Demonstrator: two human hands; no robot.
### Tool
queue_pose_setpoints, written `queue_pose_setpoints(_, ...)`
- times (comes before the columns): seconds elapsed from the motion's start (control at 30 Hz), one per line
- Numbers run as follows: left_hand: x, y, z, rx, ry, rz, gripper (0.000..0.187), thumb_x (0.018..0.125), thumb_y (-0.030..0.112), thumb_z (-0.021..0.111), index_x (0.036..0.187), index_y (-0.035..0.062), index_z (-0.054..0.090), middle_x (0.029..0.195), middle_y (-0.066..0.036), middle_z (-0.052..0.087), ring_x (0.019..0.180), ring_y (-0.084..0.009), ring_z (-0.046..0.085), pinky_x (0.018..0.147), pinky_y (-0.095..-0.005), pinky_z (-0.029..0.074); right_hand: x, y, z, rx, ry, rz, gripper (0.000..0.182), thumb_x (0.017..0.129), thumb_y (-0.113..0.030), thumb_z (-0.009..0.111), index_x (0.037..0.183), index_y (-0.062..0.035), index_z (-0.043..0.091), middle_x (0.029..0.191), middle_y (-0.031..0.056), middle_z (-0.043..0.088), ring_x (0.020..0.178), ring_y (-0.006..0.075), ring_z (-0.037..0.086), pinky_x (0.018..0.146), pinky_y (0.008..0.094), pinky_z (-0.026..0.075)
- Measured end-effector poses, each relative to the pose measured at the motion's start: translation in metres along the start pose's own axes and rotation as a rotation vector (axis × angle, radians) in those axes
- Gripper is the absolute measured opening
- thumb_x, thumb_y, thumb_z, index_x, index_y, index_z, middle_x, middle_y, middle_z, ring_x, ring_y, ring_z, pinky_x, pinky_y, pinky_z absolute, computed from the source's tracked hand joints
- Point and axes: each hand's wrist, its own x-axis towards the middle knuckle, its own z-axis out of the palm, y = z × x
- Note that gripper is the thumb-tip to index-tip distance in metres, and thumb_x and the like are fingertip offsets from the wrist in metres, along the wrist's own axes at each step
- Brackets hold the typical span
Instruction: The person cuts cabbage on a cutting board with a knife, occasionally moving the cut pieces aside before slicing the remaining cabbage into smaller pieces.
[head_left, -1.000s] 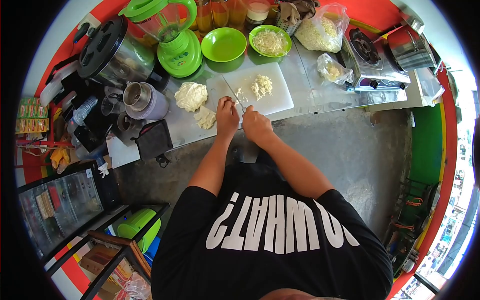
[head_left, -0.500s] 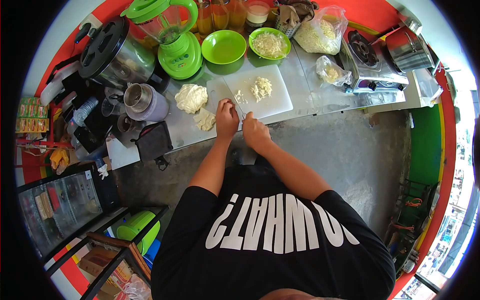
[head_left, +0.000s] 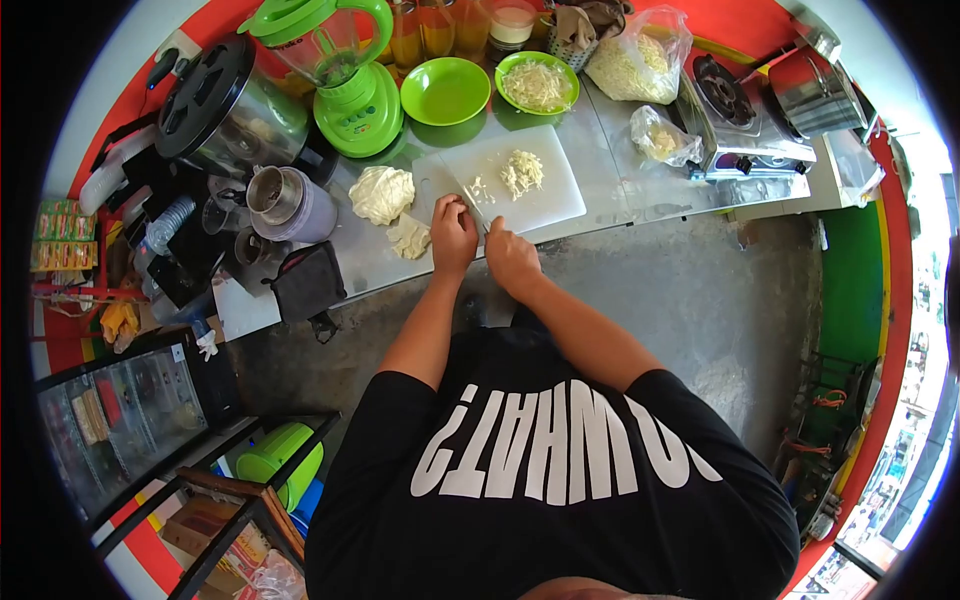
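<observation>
My right hand (head_left: 513, 259) is closed round the handle of a knife, and its blade (head_left: 477, 212) points up and left over the white cutting board (head_left: 560, 205). Close beside the blade, my left hand (head_left: 455, 232) has its fingers curled at the board's near left edge; whatever is under them is hidden. Finely cut pale cabbage (head_left: 522, 175) lies heaped on the board, with a few shreds (head_left: 476, 189) nearer the blade. Left of the board rest a partly used cabbage (head_left: 382, 194) and some loose leaves (head_left: 409, 237).
Behind the board stand a green blender (head_left: 358, 115), a green bowl (head_left: 446, 92) and a green plate of shredded food (head_left: 537, 84). Plastic bags (head_left: 640, 60) and a gas stove (head_left: 745, 120) are to the right. A black pouch (head_left: 307, 282) hangs over the counter's front edge.
The view has shifted very slightly. Both hands and the knife stay in nearly the same place, and the cabbage heap looks the same.
</observation>
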Motion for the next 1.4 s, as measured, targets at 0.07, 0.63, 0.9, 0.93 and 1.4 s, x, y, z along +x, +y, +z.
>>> queue_pose_setpoints(0.07,-0.001,-0.001,0.000,0.009,0.003,0.020,0.010,0.081,-0.005,0.063,0.090,-0.0024,0.062,0.109,-0.017,0.064,0.098,-0.0376,0.065,0.083,-0.0413,0.054,0.006,0.001,-0.001,0.020,0.012,-0.022,0.028,0.106,-0.027,0.049,0.107,0.0011,0.046,0.094,0.0296,0.071,0.093,0.0463,0.071,0.083,0.0533,0.057)
queue_pose_setpoints(0.63,-0.004,0.001,0.000,0.070,0.011,0.015,0.007,0.082,-0.002,0.063,0.090,-0.0001,0.062,0.108,-0.015,0.062,0.105,-0.0372,0.059,0.091,-0.0443,0.048,0.000,0.004,0.000,-0.026,0.032,-0.054,0.016,0.100,-0.014,0.049,0.108,-0.0001,0.048,0.092,0.0271,0.073,0.087,0.0414,0.074,0.077,0.0479,0.060)
queue_pose_setpoints(0.9,-0.003,0.007,0.000,0.096,-0.007,-0.008,0.011,0.085,-0.004,0.061,0.094,0.0010,0.063,0.102,-0.016,0.062,0.096,-0.0372,0.059,0.084,-0.0457,0.048,0.005,0.003,-0.015,-0.046,0.022,-0.085,0.024,0.104,-0.024,0.049,0.107,-0.0001,0.047,0.093,0.0263,0.073,0.090,0.0421,0.074,0.079,0.0496,0.059)
queue_pose_setpoints(0.93,-0.004,0.005,0.001,0.045,0.014,-0.021,0.012,0.085,-0.004,0.060,0.095,0.0012,0.064,0.100,-0.016,0.063,0.094,-0.0373,0.060,0.082,-0.0455,0.049,0.005,0.002,-0.015,-0.056,0.019,-0.096,0.026,0.105,-0.026,0.049,0.107,-0.0004,0.047,0.093,0.0256,0.073,0.090,0.0419,0.074,0.079,0.0496,0.059)
queue_pose_setpoints(1.4,-0.003,0.006,0.001,0.086,0.010,-0.032,0.017,0.085,-0.004,0.059,0.100,0.0031,0.062,0.092,-0.014,0.064,0.088,-0.0352,0.062,0.076,-0.0443,0.049,0.000,0.008,-0.011,-0.032,-0.042,-0.034,0.029,0.106,-0.029,0.049,0.109,0.0003,0.047,0.098,0.0275,0.072,0.096,0.0449,0.071,0.085,0.0536,0.056)
